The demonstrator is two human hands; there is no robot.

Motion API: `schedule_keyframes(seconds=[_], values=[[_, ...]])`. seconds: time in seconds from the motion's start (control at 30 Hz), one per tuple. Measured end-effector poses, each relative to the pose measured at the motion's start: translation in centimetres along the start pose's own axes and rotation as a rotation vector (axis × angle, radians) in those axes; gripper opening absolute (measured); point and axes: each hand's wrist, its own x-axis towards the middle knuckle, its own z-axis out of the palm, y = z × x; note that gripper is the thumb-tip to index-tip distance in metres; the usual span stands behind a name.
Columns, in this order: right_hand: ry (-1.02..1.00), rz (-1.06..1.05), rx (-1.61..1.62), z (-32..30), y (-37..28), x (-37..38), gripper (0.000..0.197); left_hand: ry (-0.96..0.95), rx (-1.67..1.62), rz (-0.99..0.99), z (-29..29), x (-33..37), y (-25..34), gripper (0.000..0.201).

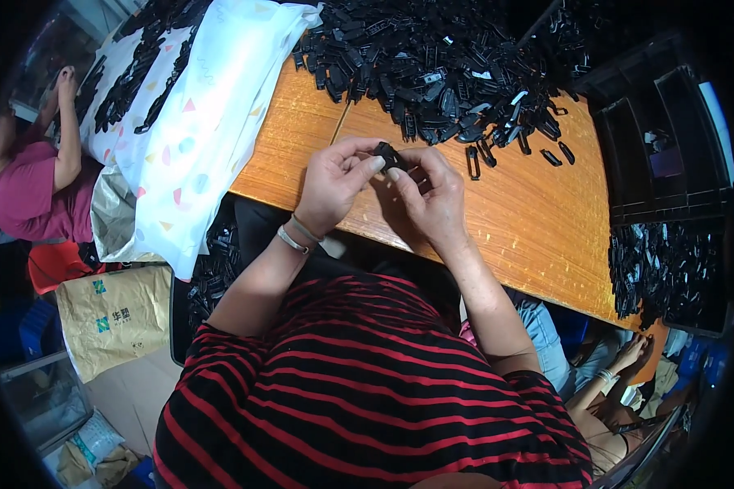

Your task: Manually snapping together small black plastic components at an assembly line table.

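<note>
Above the near edge of the wooden table (506,220), both my hands meet around one small black plastic part (389,155). My left hand (334,181) pinches it between thumb and fingers from the left. From the right, the thumb and fingertips of my right hand (435,191) press on the same part. Its finer shape is partly covered by my fingers. Beyond my hands spreads a large heap of similar black plastic parts (432,65). A few loose oblong black frames (474,163) lie at the heap's near edge.
A white patterned cloth (212,106) covers the surface at left, bearing more black parts. A co-worker in a maroon shirt (37,183) sits there. Black crates (661,138) and another pile (652,269) stand right. Another person's hand (630,352) rests lower right. A brown paper sack (114,318) lies lower left.
</note>
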Motion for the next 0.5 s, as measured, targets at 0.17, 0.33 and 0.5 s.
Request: schedule_keyframes(seconds=[0.17, 0.33, 0.5], values=[[0.075, -0.252, -0.327, 0.5, -1.0, -1.0, 0.031, 0.112, -0.050, 0.042, 2.0, -1.6, -0.2, 0.023], [0.072, -0.078, -0.169, 1.2, -2.0, -1.8, 0.041, 0.136, -0.011, 0.083, 2.5, -2.1, 1.1, 0.016], [-0.042, -0.055, 0.071, 2.4, -3.4, -2.6, 0.045, -0.048, 0.117, 0.253, 1.7, -2.6, 3.1, 0.021]])
